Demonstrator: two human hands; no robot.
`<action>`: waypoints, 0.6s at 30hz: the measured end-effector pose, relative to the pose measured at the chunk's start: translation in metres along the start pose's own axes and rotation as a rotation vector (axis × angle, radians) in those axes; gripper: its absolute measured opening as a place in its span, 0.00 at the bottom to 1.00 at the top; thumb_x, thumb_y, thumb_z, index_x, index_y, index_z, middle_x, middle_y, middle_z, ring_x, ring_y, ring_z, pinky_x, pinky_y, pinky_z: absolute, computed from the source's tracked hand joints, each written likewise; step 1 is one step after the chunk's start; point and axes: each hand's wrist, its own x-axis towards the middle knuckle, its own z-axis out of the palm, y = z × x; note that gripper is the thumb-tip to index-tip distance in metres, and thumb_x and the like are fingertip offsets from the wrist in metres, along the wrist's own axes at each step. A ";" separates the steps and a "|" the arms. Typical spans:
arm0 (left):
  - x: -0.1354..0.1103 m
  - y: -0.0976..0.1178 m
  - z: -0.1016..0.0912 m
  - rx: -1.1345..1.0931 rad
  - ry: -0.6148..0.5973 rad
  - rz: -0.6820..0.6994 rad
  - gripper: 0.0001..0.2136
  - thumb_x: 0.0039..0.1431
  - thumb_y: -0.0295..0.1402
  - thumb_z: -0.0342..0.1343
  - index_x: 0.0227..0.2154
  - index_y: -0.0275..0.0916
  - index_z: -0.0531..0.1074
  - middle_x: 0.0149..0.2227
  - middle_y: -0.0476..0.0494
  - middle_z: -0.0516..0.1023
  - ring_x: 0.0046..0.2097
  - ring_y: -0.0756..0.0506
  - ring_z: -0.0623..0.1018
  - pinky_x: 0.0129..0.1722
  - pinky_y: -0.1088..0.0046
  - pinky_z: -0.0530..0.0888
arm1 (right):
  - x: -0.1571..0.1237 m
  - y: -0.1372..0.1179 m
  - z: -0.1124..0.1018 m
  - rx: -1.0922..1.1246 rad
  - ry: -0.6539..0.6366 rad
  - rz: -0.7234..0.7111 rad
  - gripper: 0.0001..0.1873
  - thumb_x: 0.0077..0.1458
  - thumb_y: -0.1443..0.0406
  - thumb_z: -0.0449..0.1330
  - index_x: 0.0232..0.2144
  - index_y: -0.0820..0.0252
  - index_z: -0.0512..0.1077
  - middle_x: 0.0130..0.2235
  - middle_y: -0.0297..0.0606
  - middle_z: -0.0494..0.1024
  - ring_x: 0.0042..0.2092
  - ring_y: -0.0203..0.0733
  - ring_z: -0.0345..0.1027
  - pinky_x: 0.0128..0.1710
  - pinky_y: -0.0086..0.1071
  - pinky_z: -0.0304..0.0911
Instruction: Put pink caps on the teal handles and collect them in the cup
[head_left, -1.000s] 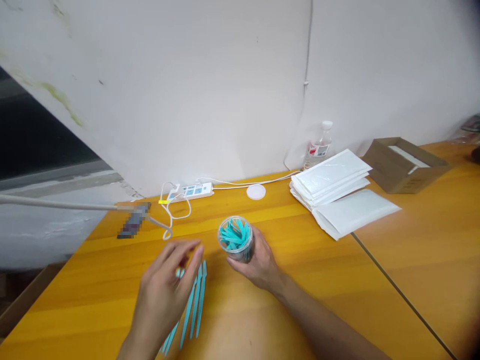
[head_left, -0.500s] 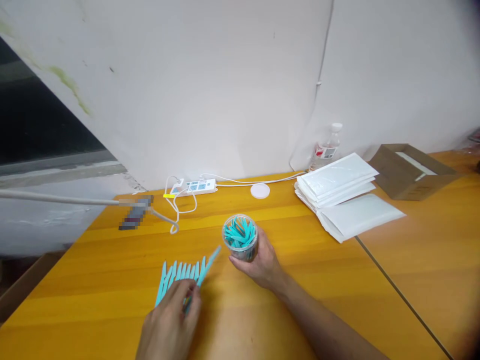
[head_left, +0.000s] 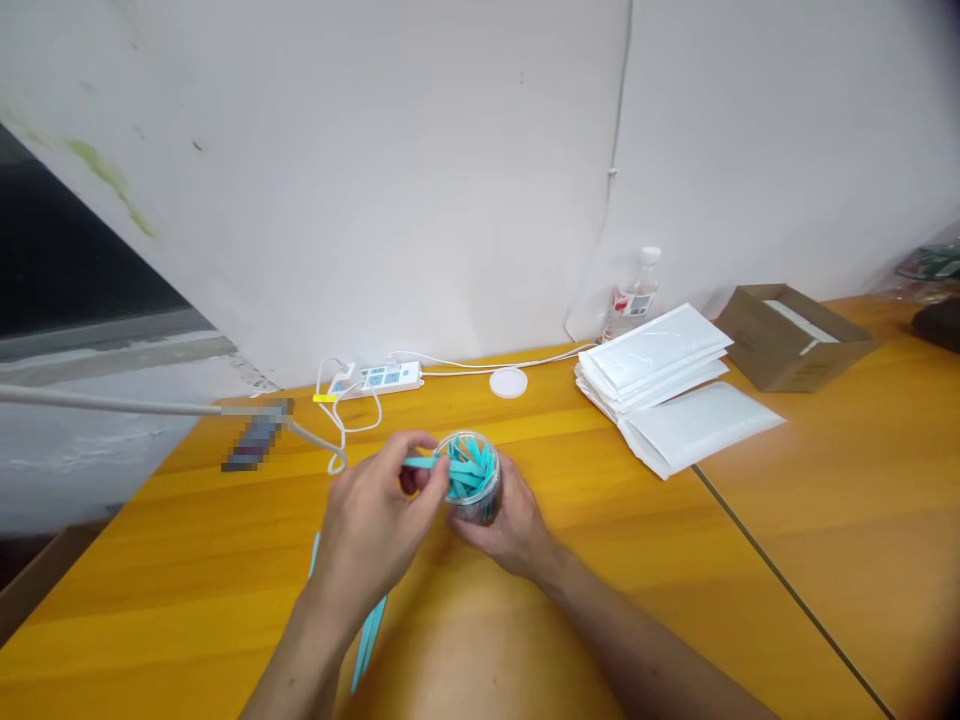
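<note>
My right hand (head_left: 510,525) is wrapped around a clear plastic jar (head_left: 477,512) from its right side. Turquoise sticks (head_left: 476,462), thin and flat, fill the jar and poke up at its open mouth. Between thumb and fingers, my left hand (head_left: 386,505) pinches a turquoise stick (head_left: 420,463) lying nearly level, its far end over the jar's mouth. More turquoise sticks (head_left: 369,640) lie on the table below my left forearm, which hides most of them.
A round white lid (head_left: 508,382) lies behind the jar. At the wall are a power strip (head_left: 386,378) with white cables and a water bottle (head_left: 631,300). White padded envelopes (head_left: 660,360) and an open cardboard box (head_left: 795,345) stand right; a pixelated object (head_left: 256,435) lies left.
My left hand has moved up and right from the row of sticks to the jar, carrying one stick. My right hand still holds the jar. The whole view has shifted slightly.
</note>
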 end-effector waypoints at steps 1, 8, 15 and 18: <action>0.008 0.005 0.005 0.048 -0.039 0.050 0.10 0.62 0.39 0.54 0.41 0.42 0.74 0.27 0.50 0.77 0.31 0.46 0.76 0.35 0.70 0.69 | 0.000 0.000 0.000 0.002 -0.003 -0.007 0.44 0.44 0.60 0.70 0.61 0.53 0.58 0.57 0.44 0.71 0.57 0.54 0.66 0.58 0.46 0.64; -0.009 -0.004 0.011 0.088 -0.040 0.249 0.17 0.65 0.42 0.51 0.54 0.48 0.71 0.43 0.43 0.76 0.45 0.42 0.74 0.47 0.64 0.67 | 0.001 0.000 -0.001 -0.003 0.003 -0.041 0.42 0.46 0.60 0.69 0.61 0.54 0.58 0.57 0.46 0.70 0.57 0.52 0.66 0.58 0.46 0.64; -0.117 -0.068 0.017 0.373 -0.276 -0.416 0.13 0.61 0.48 0.51 0.34 0.49 0.78 0.30 0.50 0.78 0.29 0.46 0.78 0.26 0.74 0.64 | 0.001 0.003 0.002 -0.026 0.017 -0.016 0.44 0.42 0.61 0.71 0.60 0.53 0.59 0.55 0.45 0.71 0.56 0.52 0.67 0.57 0.46 0.64; -0.131 -0.067 0.026 0.451 -0.418 -0.472 0.14 0.63 0.45 0.48 0.39 0.51 0.79 0.37 0.47 0.82 0.36 0.42 0.81 0.29 0.72 0.66 | 0.000 0.003 0.003 -0.025 0.017 -0.011 0.43 0.43 0.61 0.71 0.60 0.52 0.59 0.55 0.44 0.72 0.56 0.51 0.67 0.57 0.46 0.64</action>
